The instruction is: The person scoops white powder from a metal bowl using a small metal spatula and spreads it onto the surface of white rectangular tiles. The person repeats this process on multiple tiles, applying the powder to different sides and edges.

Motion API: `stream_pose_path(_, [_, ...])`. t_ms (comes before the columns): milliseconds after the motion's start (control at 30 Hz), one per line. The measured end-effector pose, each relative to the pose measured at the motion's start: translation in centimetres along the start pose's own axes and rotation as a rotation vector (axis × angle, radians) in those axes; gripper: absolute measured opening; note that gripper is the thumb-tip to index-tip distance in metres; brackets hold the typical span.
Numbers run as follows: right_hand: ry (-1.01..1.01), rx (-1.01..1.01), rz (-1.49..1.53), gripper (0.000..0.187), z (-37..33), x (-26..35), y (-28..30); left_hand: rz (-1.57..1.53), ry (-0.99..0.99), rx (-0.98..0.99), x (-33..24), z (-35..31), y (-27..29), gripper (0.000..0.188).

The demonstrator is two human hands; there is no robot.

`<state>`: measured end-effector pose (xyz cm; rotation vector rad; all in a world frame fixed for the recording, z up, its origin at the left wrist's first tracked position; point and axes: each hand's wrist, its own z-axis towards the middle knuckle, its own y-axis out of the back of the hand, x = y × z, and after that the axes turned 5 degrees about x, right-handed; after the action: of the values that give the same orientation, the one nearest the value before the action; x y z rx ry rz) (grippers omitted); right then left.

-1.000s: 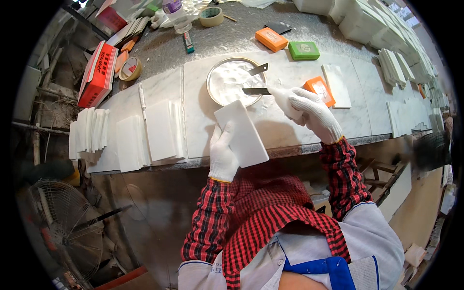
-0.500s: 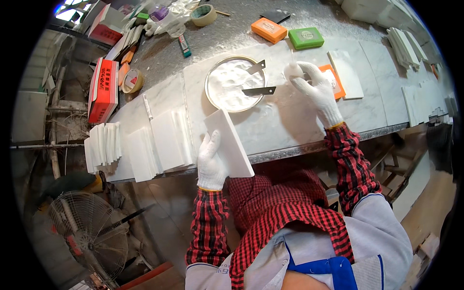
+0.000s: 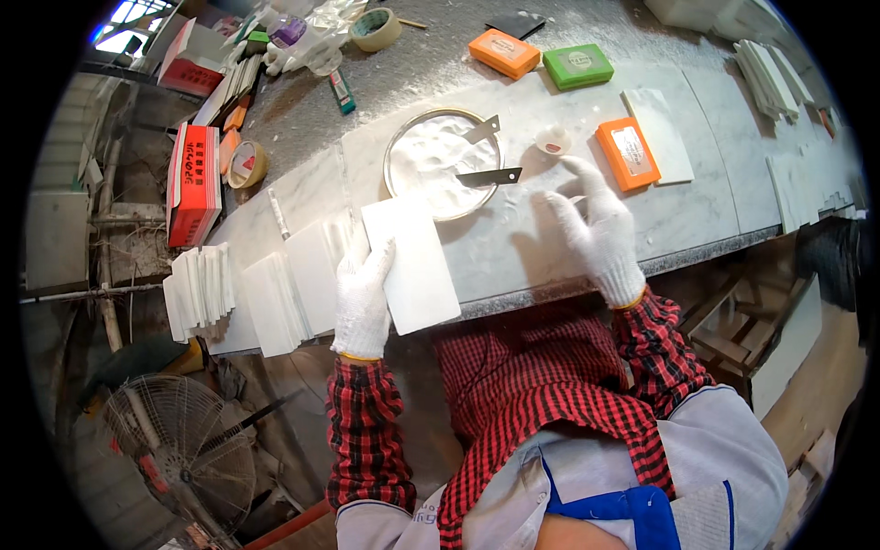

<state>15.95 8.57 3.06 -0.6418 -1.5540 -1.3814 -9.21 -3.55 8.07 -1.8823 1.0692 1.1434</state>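
— Grey stone desk (image 3: 550,247), dusted white, edged along the near side. Crowded all over?

— Crowded, yes. Round metal pan (image 3: 444,163) near the middle, filled with white paste; two flat metal blades (image 3: 488,176) laid across its right rim. Small white lump (image 3: 553,140) just beside the pan. Two orange blocks (image 3: 627,153) and one green block (image 3: 577,66) further back and to the right. Rolls of tape (image 3: 376,28) at the far left, plus a red box (image 3: 194,183) at the desk's left end.

— And the white tile (image 3: 410,264)?

— Lay flat at the near edge, just in front of the pan, overhanging a little. Left hand (image 3: 363,298), gloved white, rested on its left side, fingers spread over the long edge; grip loose, thumb hidden beneath, so hard to tell whether clasped or merely steadied.

— Right hand (image 3: 598,229)?

— Gloved too, fingers splayed wide, nothing pinched. Hovered or pressed on bare stone right of the pan, near the closest orange block; contact impossible to judge.

— Anything else nearby?

— Stacks of white tiles (image 3: 275,302) standing on edge to the left of the held one. More slabs (image 3: 775,78) at the far right, bent by the lens. Wire fan (image 3: 179,454) on the floor below, partly cut off.
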Motion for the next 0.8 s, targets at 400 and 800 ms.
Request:
stream_pose_path(400, [-0.015,0.122,0.319,0.019,3.7,0.7,-4.9,0.403,-0.083,0.057,-2.3,2.8,0.6,0.060])
stream_pose_path(800, [0.349,-0.027,0.128,0.015,4.7,3.8,-4.1,0.796,-0.181,0.152,-2.8,6.3,1.9,0.064])
